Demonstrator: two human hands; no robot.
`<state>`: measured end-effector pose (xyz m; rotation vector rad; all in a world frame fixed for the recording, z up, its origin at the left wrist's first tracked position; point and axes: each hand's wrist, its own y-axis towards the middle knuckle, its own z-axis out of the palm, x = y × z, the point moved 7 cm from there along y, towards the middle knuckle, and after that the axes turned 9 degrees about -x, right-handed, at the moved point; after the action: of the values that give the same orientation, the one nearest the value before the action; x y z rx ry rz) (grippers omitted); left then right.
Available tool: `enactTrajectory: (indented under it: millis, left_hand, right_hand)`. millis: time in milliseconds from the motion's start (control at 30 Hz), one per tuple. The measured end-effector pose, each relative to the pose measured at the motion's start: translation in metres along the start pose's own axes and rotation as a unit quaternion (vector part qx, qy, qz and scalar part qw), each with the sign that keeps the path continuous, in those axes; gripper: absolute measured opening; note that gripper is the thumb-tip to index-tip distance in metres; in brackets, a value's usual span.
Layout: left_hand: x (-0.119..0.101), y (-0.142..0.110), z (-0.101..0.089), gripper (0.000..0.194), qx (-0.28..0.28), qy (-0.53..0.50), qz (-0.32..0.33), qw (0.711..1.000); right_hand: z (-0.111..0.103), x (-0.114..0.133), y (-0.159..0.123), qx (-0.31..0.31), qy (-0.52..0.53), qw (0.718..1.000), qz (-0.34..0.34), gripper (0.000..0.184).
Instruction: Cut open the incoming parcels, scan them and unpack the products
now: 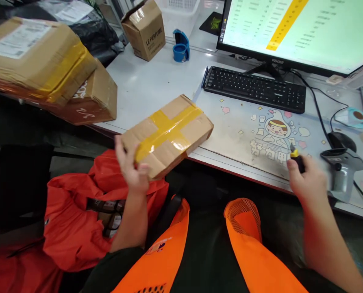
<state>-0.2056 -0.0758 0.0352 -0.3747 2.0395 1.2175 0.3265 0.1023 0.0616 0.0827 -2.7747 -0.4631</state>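
Note:
My left hand (131,165) grips the near left end of a flat cardboard box (169,136) sealed with crossed strips of yellow tape. The box is tilted over the front edge of the desk, its far part above the desktop. My right hand (309,177) is closed round a yellow and black utility knife (297,159), its tip pointing up and away from me. The knife is over the right part of the printed desk mat (230,134), well apart from the box. My right hand is slightly blurred.
Taped cartons (35,61) are stacked at the left, near a small open carton (146,32) and a blue lidded container (181,47). Keyboard (254,89) and monitor (291,32) stand behind the mat. A barcode scanner (342,175) lies right; an open red bag (74,211) sits below left.

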Motion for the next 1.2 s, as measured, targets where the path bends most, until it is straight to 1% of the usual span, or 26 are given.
enactTrajectory:
  millis: [33, 67, 100, 133, 167, 233, 300, 333, 367, 400, 433, 467, 500, 533, 567, 600, 633, 667, 733, 800, 867, 967, 1033, 1100, 1167, 1200]
  left_hand:
    - [-0.009, -0.005, 0.008, 0.061, 0.03, -0.024, 0.007, 0.999]
    - [-0.013, -0.007, 0.013, 0.058, 0.044, -0.044, 0.012, 0.998]
    - [-0.012, -0.005, 0.017, 0.055, 0.049, -0.06, 0.01, 0.997]
    - [-0.006, 0.0, 0.023, 0.053, 0.069, -0.076, 0.001, 0.995]
    - [0.005, 0.01, 0.031, 0.053, 0.092, -0.099, -0.013, 0.991]
    - [0.032, 0.042, 0.051, 0.059, 0.155, -0.167, -0.063, 0.972]
    - [0.052, 0.078, 0.075, 0.075, 0.222, -0.222, -0.118, 0.942]
    - [0.054, 0.094, 0.085, 0.083, 0.241, -0.216, -0.125, 0.938]
    - [0.049, 0.108, 0.09, 0.085, 0.24, -0.181, -0.105, 0.948]
    - [0.036, 0.117, 0.091, 0.079, 0.217, -0.124, -0.058, 0.967]
    - [0.014, 0.119, 0.088, 0.067, 0.17, -0.061, 0.007, 0.984]
    - [-0.016, 0.111, 0.084, 0.053, 0.117, -0.001, 0.087, 0.989]
    - [-0.05, 0.095, 0.08, 0.038, 0.061, 0.036, 0.158, 0.985]
    - [-0.084, 0.072, 0.08, 0.03, 0.038, 0.028, 0.207, 0.977]
    - [-0.115, 0.044, 0.089, 0.03, 0.076, 0.009, 0.251, 0.965]
    - [-0.139, 0.017, 0.101, 0.038, 0.126, 0.01, 0.271, 0.954]
    - [-0.155, -0.006, 0.112, 0.05, 0.153, 0.027, 0.269, 0.951]
    - [-0.166, -0.022, 0.12, 0.051, 0.146, 0.039, 0.263, 0.953]
    - [-0.174, -0.039, 0.131, 0.043, 0.107, 0.049, 0.263, 0.958]
    - [-0.173, -0.042, 0.136, 0.03, 0.063, 0.027, 0.293, 0.954]
    - [-0.167, -0.04, 0.134, 0.029, 0.045, -0.006, 0.333, 0.942]
    - [-0.158, -0.035, 0.122, 0.033, 0.036, -0.037, 0.371, 0.927]
    - [-0.153, -0.034, 0.115, 0.034, 0.04, -0.045, 0.382, 0.922]
    - [-0.15, -0.035, 0.11, 0.03, 0.048, -0.045, 0.383, 0.921]
    - [-0.149, -0.039, 0.107, 0.025, 0.053, -0.044, 0.381, 0.922]
    - [-0.15, -0.042, 0.105, 0.024, 0.052, -0.046, 0.381, 0.922]
  right_hand:
    - [0.007, 0.003, -0.008, -0.002, 0.022, 1.0, -0.013, 0.053]
    - [0.012, 0.007, -0.014, -0.004, 0.046, 0.999, -0.029, 0.051]
    - [0.016, 0.011, -0.018, -0.004, 0.069, 0.996, -0.046, 0.05]
    - [0.018, 0.015, -0.02, -0.005, 0.089, 0.994, -0.063, 0.048]
    - [0.018, 0.02, -0.022, -0.004, 0.105, 0.991, -0.079, 0.047]
    - [0.014, 0.034, -0.024, 0.003, 0.127, 0.984, -0.124, 0.044]
    - [0.008, 0.054, -0.028, 0.026, 0.144, 0.972, -0.183, 0.043]
    - [0.006, 0.066, -0.032, 0.041, 0.149, 0.965, -0.211, 0.044]
    - [0.005, 0.079, -0.036, 0.059, 0.149, 0.958, -0.236, 0.046]
    - [0.005, 0.092, -0.04, 0.075, 0.144, 0.952, -0.258, 0.048]
    - [0.006, 0.103, -0.044, 0.088, 0.136, 0.947, -0.276, 0.05]
    - [0.008, 0.113, -0.048, 0.096, 0.127, 0.943, -0.292, 0.051]
    - [0.011, 0.122, -0.049, 0.101, 0.116, 0.94, -0.305, 0.052]
    - [0.015, 0.127, -0.05, 0.103, 0.106, 0.938, -0.315, 0.053]
    - [0.018, 0.131, -0.048, 0.102, 0.096, 0.938, -0.318, 0.053]
    - [0.021, 0.131, -0.044, 0.097, 0.088, 0.94, -0.316, 0.054]
    - [0.023, 0.13, -0.039, 0.092, 0.079, 0.943, -0.311, 0.054]
    - [0.025, 0.129, -0.034, 0.088, 0.071, 0.945, -0.307, 0.055]
    - [0.028, 0.127, -0.025, 0.087, 0.056, 0.945, -0.311, 0.056]
    - [0.03, 0.132, -0.021, 0.097, 0.048, 0.937, -0.333, 0.058]
    - [0.032, 0.142, -0.02, 0.103, 0.052, 0.925, -0.363, 0.061]
    - [0.037, 0.159, -0.022, 0.092, 0.071, 0.908, -0.402, 0.062]
    - [0.042, 0.169, -0.024, 0.082, 0.084, 0.897, -0.426, 0.062]
    - [0.049, 0.172, -0.022, 0.08, 0.089, 0.891, -0.437, 0.063]
    - [0.055, 0.166, -0.011, 0.091, 0.082, 0.898, -0.423, 0.063]
    - [0.056, 0.156, 0.001, 0.095, 0.073, 0.912, -0.393, 0.061]
